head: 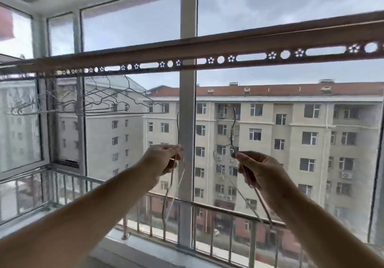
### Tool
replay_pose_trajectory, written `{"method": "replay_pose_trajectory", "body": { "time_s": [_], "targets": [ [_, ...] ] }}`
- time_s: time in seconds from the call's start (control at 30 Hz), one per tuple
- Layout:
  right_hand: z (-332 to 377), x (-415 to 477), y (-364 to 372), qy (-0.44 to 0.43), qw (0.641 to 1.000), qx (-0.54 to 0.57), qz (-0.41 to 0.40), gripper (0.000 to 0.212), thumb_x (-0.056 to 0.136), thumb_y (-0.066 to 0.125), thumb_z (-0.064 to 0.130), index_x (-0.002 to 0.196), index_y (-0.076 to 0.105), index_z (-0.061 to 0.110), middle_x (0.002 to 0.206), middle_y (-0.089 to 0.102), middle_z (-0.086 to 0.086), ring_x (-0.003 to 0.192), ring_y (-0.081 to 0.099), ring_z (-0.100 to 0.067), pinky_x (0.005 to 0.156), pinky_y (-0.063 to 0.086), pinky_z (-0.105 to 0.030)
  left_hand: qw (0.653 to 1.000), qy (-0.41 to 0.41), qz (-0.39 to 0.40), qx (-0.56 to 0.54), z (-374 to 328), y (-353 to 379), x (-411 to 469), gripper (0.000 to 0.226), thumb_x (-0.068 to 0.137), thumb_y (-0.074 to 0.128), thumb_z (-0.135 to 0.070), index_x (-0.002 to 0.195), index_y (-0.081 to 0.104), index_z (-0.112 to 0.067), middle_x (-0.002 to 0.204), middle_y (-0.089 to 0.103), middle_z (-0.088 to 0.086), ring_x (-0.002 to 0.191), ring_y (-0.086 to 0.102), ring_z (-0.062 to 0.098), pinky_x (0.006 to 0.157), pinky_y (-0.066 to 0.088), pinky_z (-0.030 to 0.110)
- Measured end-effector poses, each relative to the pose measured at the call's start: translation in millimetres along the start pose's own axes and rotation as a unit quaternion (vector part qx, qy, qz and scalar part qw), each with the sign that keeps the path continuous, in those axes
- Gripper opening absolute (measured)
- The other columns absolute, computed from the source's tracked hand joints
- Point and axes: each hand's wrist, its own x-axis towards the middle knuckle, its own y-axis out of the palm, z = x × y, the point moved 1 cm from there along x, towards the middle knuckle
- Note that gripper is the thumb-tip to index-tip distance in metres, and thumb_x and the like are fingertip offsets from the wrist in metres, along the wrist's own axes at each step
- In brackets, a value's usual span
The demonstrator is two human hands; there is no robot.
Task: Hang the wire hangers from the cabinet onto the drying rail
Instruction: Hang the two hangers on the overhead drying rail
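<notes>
Bare drying rail (249, 45) right of hung hangers (116, 113), open air beneath.

Flat overcast daylight comes through the window panes (291, 14), backlighting everything without hard shadows, while wide-angle distortion bows the drying rail (207, 47) and the left edge, with the hung wire hangers (104, 101), looks soft and smeared.

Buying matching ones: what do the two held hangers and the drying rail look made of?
The left hanger and right hanger: thin grey metal wire, probably steel, holding bent hooks. The drying rail: likely coated metal, matte brown, with cleanly punched round and flower holes.
</notes>
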Motion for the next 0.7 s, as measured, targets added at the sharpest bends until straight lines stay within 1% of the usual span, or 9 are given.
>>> {"method": "replay_pose_trajectory", "body": {
  "time_s": [0.1, 0.23, 0.37, 0.43, 0.5, 0.57, 0.7],
  "targets": [
    [12.1, 31.9, 35.8, -0.022, 1.000, -0.004, 0.008, 0.013, 0.087, 0.059, 0.011, 0.093, 0.070, 0.006, 0.055, 0.054, -0.005, 0.036, 0.035, -0.004, 0.036, 0.030, -0.014, 1.000, 0.016, -0.011, -0.001, -19.8, -32.5, 26.8, 0.021, 0.093, 0.054, -0.020, 0.098, 0.069, -0.007, 0.075, 0.059, 0.002, 0.062, 0.048, 0.012, 0.052, 0.040, 0.021],
    [25.9, 76.7, 79.0, -0.051, 0.998, -0.022, -0.007, 0.014, 0.089, 0.058, 0.011, 0.094, 0.069, 0.003, 0.056, 0.052, -0.006, 0.035, 0.034, -0.004, 0.039, 0.029, -0.015, 0.999, 0.038, -0.017, 0.002, -44.5, -72.6, 70.8, 0.020, 0.095, 0.052, -0.019, 0.090, 0.069, -0.009, 0.071, 0.056, 0.001, 0.061, 0.046, 0.013, 0.057, 0.038, 0.023],
    [35.2, 117.9, 119.9, -0.074, 0.997, -0.028, -0.016, 0.013, 0.089, 0.058, 0.010, 0.089, 0.068, 0.003, 0.052, 0.052, -0.004, 0.032, 0.033, -0.003, 0.035, 0.029, -0.014, 0.998, 0.052, -0.021, -0.003, -65.5, -107.8, 121.7, 0.020, 0.095, 0.051, -0.019, 0.088, 0.067, -0.010, 0.072, 0.055, 0.001, 0.062, 0.045, 0.012, 0.058, 0.037, 0.022],
    [37.8, 137.0, 139.3, -0.086, 0.995, -0.035, -0.022, 0.014, 0.090, 0.057, 0.009, 0.081, 0.067, 0.006, 0.047, 0.051, -0.001, 0.030, 0.033, -0.002, 0.033, 0.027, -0.012, 0.998, 0.056, -0.022, -0.009, -74.2, -123.1, 149.0, 0.019, 0.095, 0.051, -0.020, 0.087, 0.067, -0.012, 0.073, 0.055, 0.001, 0.063, 0.046, 0.011, 0.059, 0.037, 0.022],
    [38.6, 154.3, 156.1, -0.096, 0.994, -0.044, -0.028, 0.015, 0.090, 0.057, 0.010, 0.078, 0.066, 0.009, 0.048, 0.052, -0.002, 0.029, 0.034, -0.001, 0.033, 0.027, -0.012, 0.998, 0.055, -0.016, -0.013, -80.4, -135.1, 175.1, 0.020, 0.095, 0.051, -0.020, 0.085, 0.066, -0.012, 0.073, 0.055, 0.001, 0.063, 0.046, 0.011, 0.057, 0.036, 0.021],
    [37.5, 170.5, 170.1, -0.101, 0.993, -0.047, -0.034, 0.014, 0.090, 0.057, 0.010, 0.081, 0.066, 0.007, 0.054, 0.051, -0.006, 0.029, 0.034, -0.001, 0.032, 0.027, -0.012, 0.998, 0.058, -0.003, -0.018, -86.0, -142.4, 196.9, 0.022, 0.096, 0.049, -0.020, 0.083, 0.064, -0.012, 0.072, 0.052, 0.001, 0.061, 0.044, 0.010, 0.055, 0.034, 0.020],
    [34.0, 203.7, 189.3, -0.103, 0.992, -0.047, -0.047, 0.014, 0.089, 0.057, 0.008, 0.078, 0.066, 0.006, 0.056, 0.051, -0.009, 0.028, 0.035, -0.002, 0.030, 0.026, -0.013, 0.997, 0.063, 0.018, -0.032, -95.5, -146.2, 230.4, 0.022, 0.097, 0.047, -0.020, 0.084, 0.063, -0.011, 0.071, 0.049, 0.000, 0.059, 0.041, 0.008, 0.054, 0.033, 0.018]
  ]
}}
